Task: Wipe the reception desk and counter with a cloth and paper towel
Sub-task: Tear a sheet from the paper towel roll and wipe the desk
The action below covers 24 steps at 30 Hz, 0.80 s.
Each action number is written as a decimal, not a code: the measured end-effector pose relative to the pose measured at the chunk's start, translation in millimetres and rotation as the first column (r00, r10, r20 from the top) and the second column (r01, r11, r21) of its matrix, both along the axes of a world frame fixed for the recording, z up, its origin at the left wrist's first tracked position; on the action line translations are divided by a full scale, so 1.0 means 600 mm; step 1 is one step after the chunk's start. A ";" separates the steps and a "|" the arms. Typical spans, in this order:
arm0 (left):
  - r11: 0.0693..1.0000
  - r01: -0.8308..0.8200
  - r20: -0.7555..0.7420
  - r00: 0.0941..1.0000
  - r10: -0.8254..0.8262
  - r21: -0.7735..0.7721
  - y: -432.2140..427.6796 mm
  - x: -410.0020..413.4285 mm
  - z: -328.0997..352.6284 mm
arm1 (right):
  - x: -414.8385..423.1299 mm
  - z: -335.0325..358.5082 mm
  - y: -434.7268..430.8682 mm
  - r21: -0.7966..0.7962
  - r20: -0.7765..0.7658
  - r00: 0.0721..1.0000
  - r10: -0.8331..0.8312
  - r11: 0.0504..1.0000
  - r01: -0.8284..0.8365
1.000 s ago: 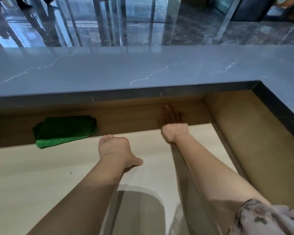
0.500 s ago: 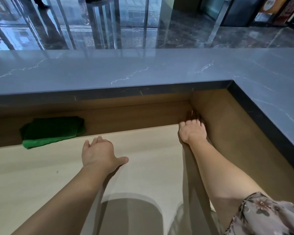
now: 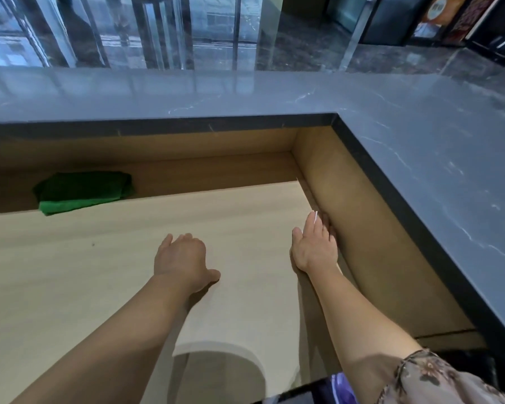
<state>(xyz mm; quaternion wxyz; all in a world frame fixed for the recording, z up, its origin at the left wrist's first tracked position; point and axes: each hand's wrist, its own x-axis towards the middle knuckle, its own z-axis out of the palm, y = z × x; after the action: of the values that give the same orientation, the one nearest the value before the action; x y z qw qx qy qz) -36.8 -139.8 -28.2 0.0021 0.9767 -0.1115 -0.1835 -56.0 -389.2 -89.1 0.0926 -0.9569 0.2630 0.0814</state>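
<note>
My right hand [image 3: 314,249] lies along the right edge of the light wooden desk [image 3: 99,272], fingers stretched forward against the brown side panel. A small white sliver, perhaps paper towel [image 3: 314,214], peeks out at its fingertips; whatever else is under the hand is hidden. My left hand [image 3: 182,258] rests palm down on the desk with relaxed fingers and holds nothing. A folded green cloth [image 3: 82,192] lies at the desk's back edge, far left of both hands. The grey marble counter [image 3: 245,94] runs above and round the right side.
Brown wooden panels [image 3: 362,228] wall the recess under the counter at the back and right. Beyond the counter lies a glossy dark floor with glass partitions [image 3: 187,30]. Dark display stands [image 3: 478,21] are at the far right.
My right hand slid from the desk's back edge into the right corner, then back toward me along the right edge. The left hand drew back a little. The view swung right.
</note>
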 end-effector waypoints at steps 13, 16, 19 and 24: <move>0.988 0.145 -0.015 0.989 -0.144 0.056 -0.007 -0.200 -0.003 | -0.280 0.001 0.021 -0.007 0.020 0.999 -0.044 0.999 0.044; 0.985 0.156 -0.009 0.988 -0.155 0.071 -0.016 -0.233 -0.007 | -0.324 -0.002 0.022 -0.036 0.002 0.999 -0.035 0.999 0.035; 0.985 0.155 -0.012 0.988 -0.154 0.070 -0.018 -0.247 -0.013 | -0.329 -0.001 0.025 -0.009 -0.021 0.999 -0.037 0.999 0.037; 0.985 0.155 -0.059 0.987 -0.151 0.079 -0.028 -0.231 -0.013 | -0.295 -0.002 0.027 0.014 -0.018 0.999 -0.036 0.999 0.036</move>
<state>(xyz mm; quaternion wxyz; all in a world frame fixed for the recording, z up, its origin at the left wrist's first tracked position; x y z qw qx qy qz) -175.2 -156.8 -35.7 -0.0498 0.9592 -0.1785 -0.2136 -233.2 -373.2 -90.5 0.0985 -0.9505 0.2804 0.0903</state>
